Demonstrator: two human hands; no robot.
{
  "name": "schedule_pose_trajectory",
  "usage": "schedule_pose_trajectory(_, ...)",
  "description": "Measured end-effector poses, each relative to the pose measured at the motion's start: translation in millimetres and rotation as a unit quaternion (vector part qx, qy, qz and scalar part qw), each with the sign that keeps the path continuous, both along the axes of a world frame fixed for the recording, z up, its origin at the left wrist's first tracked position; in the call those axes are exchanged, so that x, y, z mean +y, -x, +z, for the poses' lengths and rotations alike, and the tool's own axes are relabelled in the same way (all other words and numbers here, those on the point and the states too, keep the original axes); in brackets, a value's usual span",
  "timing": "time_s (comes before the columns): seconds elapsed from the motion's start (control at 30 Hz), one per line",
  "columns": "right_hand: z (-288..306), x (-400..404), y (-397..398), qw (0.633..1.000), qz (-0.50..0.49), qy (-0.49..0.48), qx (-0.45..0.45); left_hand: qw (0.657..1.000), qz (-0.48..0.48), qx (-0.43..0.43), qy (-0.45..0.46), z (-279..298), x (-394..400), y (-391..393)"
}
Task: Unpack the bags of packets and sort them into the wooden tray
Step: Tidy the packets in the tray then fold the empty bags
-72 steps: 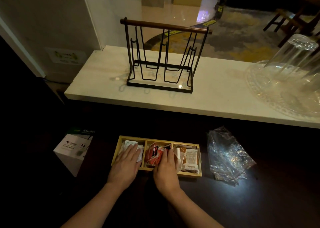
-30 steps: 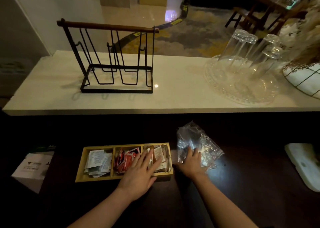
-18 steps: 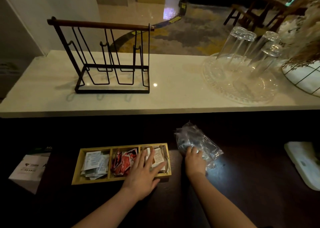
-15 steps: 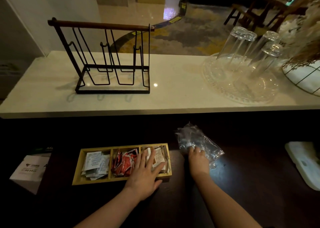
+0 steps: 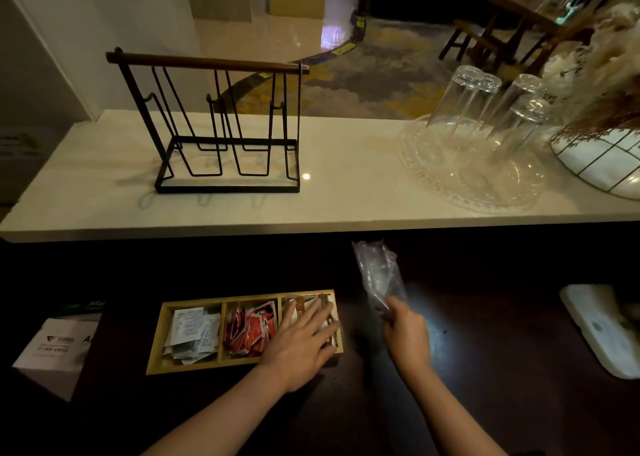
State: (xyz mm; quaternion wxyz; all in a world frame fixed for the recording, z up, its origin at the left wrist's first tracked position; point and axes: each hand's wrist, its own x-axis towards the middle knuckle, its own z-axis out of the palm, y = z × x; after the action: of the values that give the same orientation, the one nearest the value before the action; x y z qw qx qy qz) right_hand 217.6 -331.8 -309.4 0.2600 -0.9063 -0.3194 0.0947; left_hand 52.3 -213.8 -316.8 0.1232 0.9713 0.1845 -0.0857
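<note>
**A:** Head view, the only one we have. We note the wooden tray (image 5: 154,351) on the dark counter, its three compartments all stocked: white packets (image 5: 190,331) in the one farthest from our fingers, red packets (image 5: 249,331) just beside the left fingertips, and pale and brown packets (image 5: 300,306) partly under them.

**B:** And the hands?

**A:** Our left hand (image 5: 301,337) lies flat, fingers spread and holding nothing, palm resting over the tray's right compartment and its near rim. Our right hand (image 5: 405,331) is closed around the lower end of the plastic bag (image 5: 377,272), which stands up and away from the fingers — clear of the counter, just to the right of the tray.

**B:** How far along do we judge the work?

**A:** Near its end, we think. The bag looks crumpled and slack; we see no packet through it, though the dim light leaves that uncertain. No loose packets show on the counter near either hand.

**B:** What is left?

**A:** Probably only confirming the bag is empty and setting it aside — we cannot tell whether further bags lie out of view.
</note>
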Motion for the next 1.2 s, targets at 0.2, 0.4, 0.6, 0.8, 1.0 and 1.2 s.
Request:
schedule_pose_trajectory(0.2, 52, 5, 65, 0.988, 0.13, -0.012, -0.083, 0.748, 0.301, -0.218, 0.55, 64, -2, 3)
schedule_pose_trajectory(0.4, 72, 22, 124, 0.963, 0.239, 0.025, -0.121, 0.571, 0.347, -0.322, 0.671, 90, 9, 20)
schedule_pose_trajectory(0.6, 109, 34, 141, 0.921, 0.381, -0.016, 0.086, 0.571, 0.45, -0.419, 0.544, 86, 26, 53)
schedule_pose_trajectory(0.8, 134, 62, 101, 0.945, 0.244, -0.188, -0.112, 0.684, 0.4, -0.38, 0.477, 89, 35, 92)
schedule_pose_trajectory(1.0, 151, 96, 97, 0.911, 0.376, -0.116, -0.123, 0.727, 0.312, -0.345, 0.504, 92, 35, 102)
schedule_pose_trajectory(1.2, 146, 99, 104, 0.916, 0.355, -0.121, -0.145, 0.726, 0.304, -0.392, 0.477, 89, 34, 104)
